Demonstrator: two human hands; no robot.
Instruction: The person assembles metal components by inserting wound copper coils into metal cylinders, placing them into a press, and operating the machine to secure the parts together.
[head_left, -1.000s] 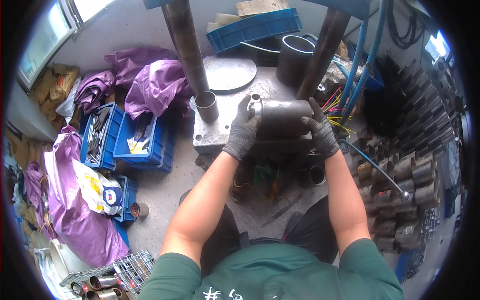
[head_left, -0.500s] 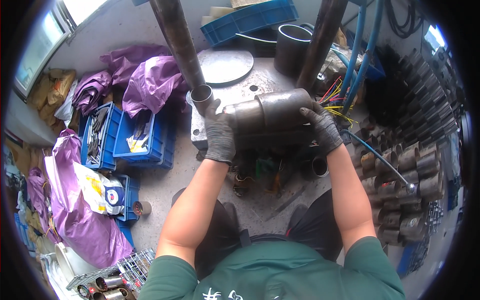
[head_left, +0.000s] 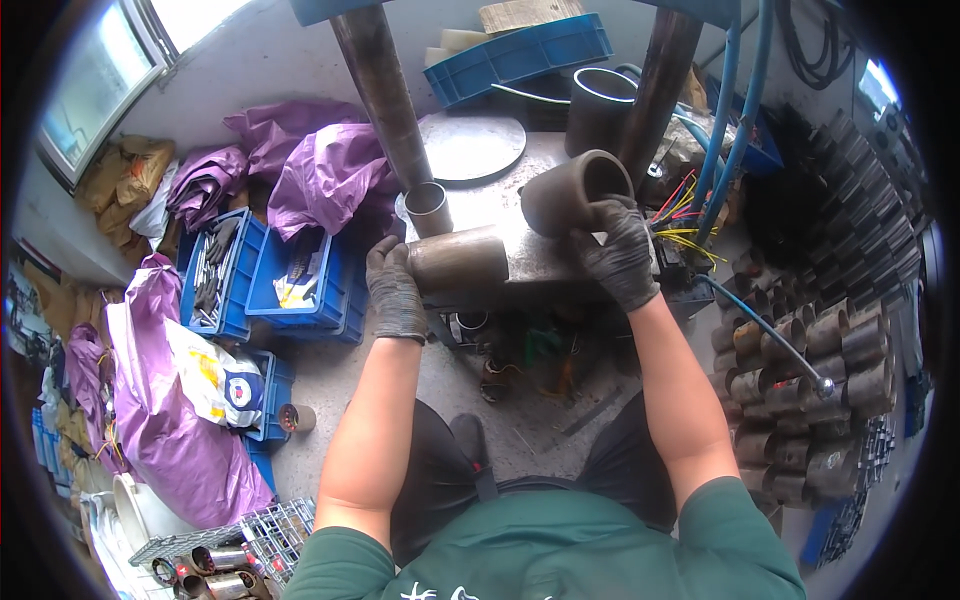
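Gloved hands (head_left: 395, 290) (head_left: 618, 252) (fingers curled) around sleeves (head_left: 458, 262)

Two dark metal sleeves: one (head_left: 458, 260) lying sideways, the other (head_left: 572, 190) tilted open-end up.

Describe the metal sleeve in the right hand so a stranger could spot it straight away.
Start at the grey steel table between two upright columns. Above its right edge, the gloved right hand holds a dark, wide-mouthed metal sleeve. Unlike the lying cylinder in the left hand, its bore faces upward.

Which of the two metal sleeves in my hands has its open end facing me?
The sleeve in your right hand, the dark sleeve showing its hollow mouth. The brownish sleeve in your left hand lies sideways.
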